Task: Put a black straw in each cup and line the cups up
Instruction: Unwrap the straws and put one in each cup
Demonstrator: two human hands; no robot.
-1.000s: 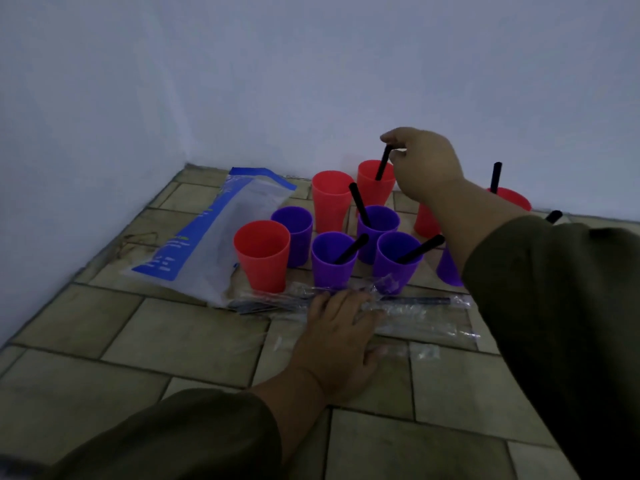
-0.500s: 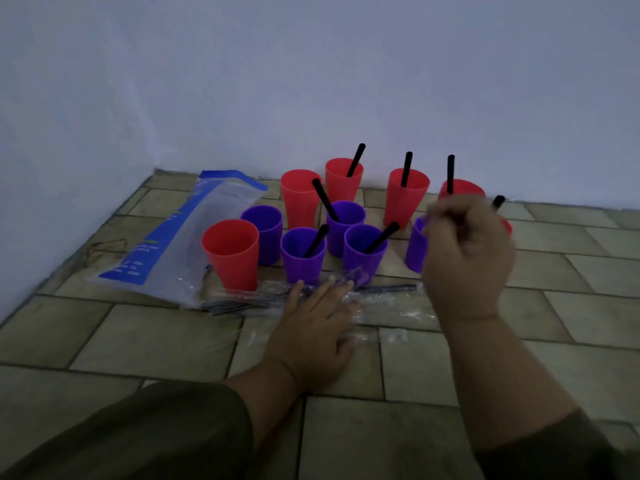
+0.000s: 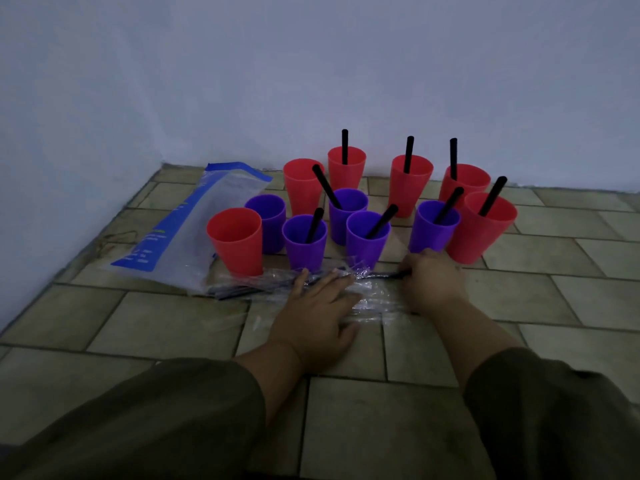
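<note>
Several red and purple cups stand clustered on the tiled floor near the wall. Most hold a black straw, such as the back red cup [image 3: 346, 169] and the front purple cup [image 3: 304, 242]. The front-left red cup [image 3: 235, 242], the purple cup behind it [image 3: 266, 220] and the back-left red cup [image 3: 301, 185] hold none. A clear straw packet [image 3: 374, 303] lies in front of the cups. My left hand [image 3: 317, 311] presses flat on it, fingers spread. My right hand [image 3: 433, 280] is curled at the packet's right end, pinching a black straw [image 3: 386, 274].
A blue and white plastic bag [image 3: 183, 244] lies left of the cups, partly under the packet. A pale wall runs right behind the cups and meets a side wall at the left. Bare tiles [image 3: 554, 292] stretch to the right and toward me.
My right hand left the straw in the back red cup, swung down over the right cups and now grips a straw at the packet's end. My left hand stayed flat on the packet.
</note>
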